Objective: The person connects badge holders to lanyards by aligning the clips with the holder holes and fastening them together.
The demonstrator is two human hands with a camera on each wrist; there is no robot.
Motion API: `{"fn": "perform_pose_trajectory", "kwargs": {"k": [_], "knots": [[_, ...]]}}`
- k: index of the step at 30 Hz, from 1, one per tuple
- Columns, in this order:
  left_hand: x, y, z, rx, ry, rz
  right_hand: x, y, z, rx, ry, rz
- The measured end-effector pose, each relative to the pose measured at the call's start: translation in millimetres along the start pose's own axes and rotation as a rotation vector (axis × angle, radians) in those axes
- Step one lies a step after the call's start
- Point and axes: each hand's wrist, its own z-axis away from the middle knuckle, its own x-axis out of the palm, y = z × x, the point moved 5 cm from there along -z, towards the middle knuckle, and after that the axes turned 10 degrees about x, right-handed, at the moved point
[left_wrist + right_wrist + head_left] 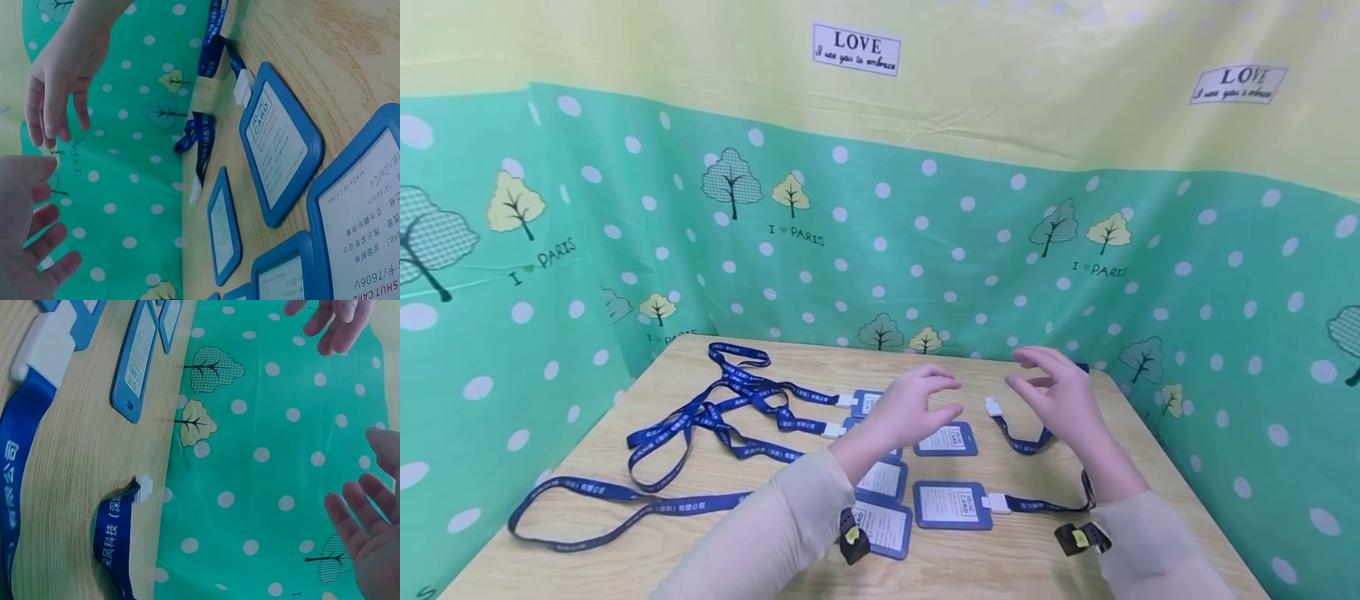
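Both hands hover above the table's far half, palms facing each other and holding nothing. My left hand (pixel 913 407) has its fingers and thumb apart, over a row of blue badge holders (pixel 883 479) with lanyards (pixel 741 450). A loose blue badge holder (pixel 946 439) lies just below and right of it. My right hand (pixel 1060 404) has relaxed, slightly bent fingers. Beside it a lanyard's white clip (pixel 994 407) lies apart from any holder, its blue strap (pixel 112 544) partly hidden behind that hand. Nearer, another badge holder (pixel 952 505) is joined to a lanyard by a white clip (pixel 997 503).
Several blue lanyards spread in loops over the left of the wooden table (pixel 1000 558); one loop (pixel 580 517) lies nearest the left edge. A green and yellow printed curtain (pixel 880 225) stands around the table's back and sides. Black straps (pixel 852 537) circle both wrists.
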Motion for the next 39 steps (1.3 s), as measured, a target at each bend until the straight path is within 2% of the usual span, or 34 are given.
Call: {"fn": "perform_pose_trajectory", "kwargs": {"k": [7,13,22,25,32,39], "knots": [[-0.4,-11.3,-3.0,-0.048,0.028,-0.013,8,11,-9,0.123,0.012,-0.031],[2.9,-21.6,-3.3,-0.087,0.026,-0.028,20,27,-14,0.241,-0.042,-0.021],[9.3,-32.4,-3.2,-0.149,0.003,-0.041,36,43,-19,0.323,-0.088,0.025],[12.5,-36.1,-2.9,-0.174,-0.002,-0.041,43,47,-21,0.376,-0.107,0.050],[18.5,-41.5,-3.9,-0.211,-0.018,-0.049,54,57,-21,0.496,-0.176,0.068],[22.2,-45.3,-5.0,-0.247,-0.030,-0.044,66,68,-18,0.586,-0.266,0.025]]}}
